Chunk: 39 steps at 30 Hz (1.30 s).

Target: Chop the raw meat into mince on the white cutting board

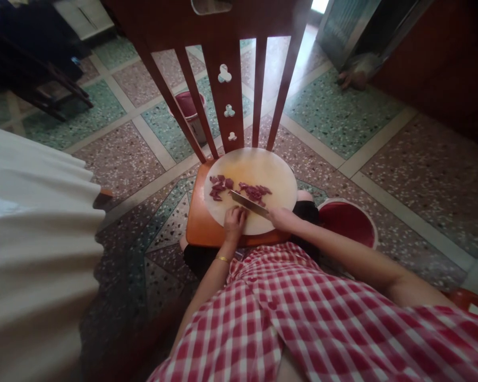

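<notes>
Slicing, centre frame — right hand (pixel 281 216) grips the knife (pixel 247 203) over meat pieces (pixel 219 188), left hand (pixel 234 222) rests curled on the cutting board (pixel 263 170) — next cut likely needs its fingers clear.

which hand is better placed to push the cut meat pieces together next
Left, probably. The left hand rests on the board just below the meat pieces, while the right hand grips the knife.
</notes>
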{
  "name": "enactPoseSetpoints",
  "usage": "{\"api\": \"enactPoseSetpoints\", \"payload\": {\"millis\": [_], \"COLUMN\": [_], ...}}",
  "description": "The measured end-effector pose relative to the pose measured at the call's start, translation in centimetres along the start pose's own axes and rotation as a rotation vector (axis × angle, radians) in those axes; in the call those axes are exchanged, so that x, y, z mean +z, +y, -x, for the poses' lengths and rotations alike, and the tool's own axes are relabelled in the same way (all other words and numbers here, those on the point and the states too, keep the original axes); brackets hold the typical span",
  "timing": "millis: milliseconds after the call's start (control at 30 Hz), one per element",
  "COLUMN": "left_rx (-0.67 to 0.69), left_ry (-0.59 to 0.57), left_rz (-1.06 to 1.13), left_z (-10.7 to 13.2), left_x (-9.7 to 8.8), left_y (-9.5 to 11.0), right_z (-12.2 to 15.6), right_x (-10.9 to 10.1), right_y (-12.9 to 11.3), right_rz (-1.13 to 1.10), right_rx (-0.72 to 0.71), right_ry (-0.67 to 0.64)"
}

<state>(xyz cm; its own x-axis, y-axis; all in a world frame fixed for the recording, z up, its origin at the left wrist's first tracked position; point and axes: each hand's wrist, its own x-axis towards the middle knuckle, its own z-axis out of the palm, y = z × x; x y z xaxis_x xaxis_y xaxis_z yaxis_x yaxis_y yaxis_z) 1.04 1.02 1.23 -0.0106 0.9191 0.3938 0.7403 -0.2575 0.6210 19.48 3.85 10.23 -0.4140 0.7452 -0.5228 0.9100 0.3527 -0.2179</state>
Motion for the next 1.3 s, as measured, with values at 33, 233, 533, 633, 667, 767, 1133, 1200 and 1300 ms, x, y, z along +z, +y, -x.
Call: {"api": "enactPoseSetpoints", "payload": {"millis": [33, 233, 533, 633, 667, 767, 1133, 1200, 1300], "left_rx": [-0.004, 0.053, 0.074, 0.064, 0.059, 0.038, 0.063, 0.077, 0.073], "left_ry": [0.006, -0.012, -0.089, -0.096, -0.099, -0.095, -0.061, -0.045, -0.030], "left_rz": [0.008, 0.011, -0.065, -0.082, -0.083, -0.079, -0.103, -0.109, -0.071], "left_z": [0.1, 0.8, 0.8, 0.8, 0.8, 0.8, 0.6, 0.5, 0.5], "left_x": [-0.1, -0.5, 0.1, 0.1, 0.1, 0.1, 0.2, -0.1, -0.3], "left_y": [0.0, 0.0, -0.5, -0.3, -0.2, -0.1, -0.2, 0.0, 0.2], "right_z": [0.8, 2.7, 0.0, -0.9, -0.8, 0.6, -0.7, 0.6, 2.6], "right_x": [0.0, -0.8, -1.3, -1.3, -1.1, -0.2, -1.0, -0.6, -0.4], "right_y": [0.4, -1.1, -3.9, -4.3, -4.2, -2.8, -3.7, -2.4, -0.6], "right_rz": [0.006, 0.056, 0.047, 0.028, 0.028, 0.054, 0.017, 0.030, 0.037], "right_rx": [0.022, -0.003, -0.046, -0.095, -0.097, -0.035, -0.084, -0.035, 0.029], "right_ry": [0.002, 0.031, -0.010, 0.027, 0.028, -0.017, 0.047, 0.002, -0.016]}}
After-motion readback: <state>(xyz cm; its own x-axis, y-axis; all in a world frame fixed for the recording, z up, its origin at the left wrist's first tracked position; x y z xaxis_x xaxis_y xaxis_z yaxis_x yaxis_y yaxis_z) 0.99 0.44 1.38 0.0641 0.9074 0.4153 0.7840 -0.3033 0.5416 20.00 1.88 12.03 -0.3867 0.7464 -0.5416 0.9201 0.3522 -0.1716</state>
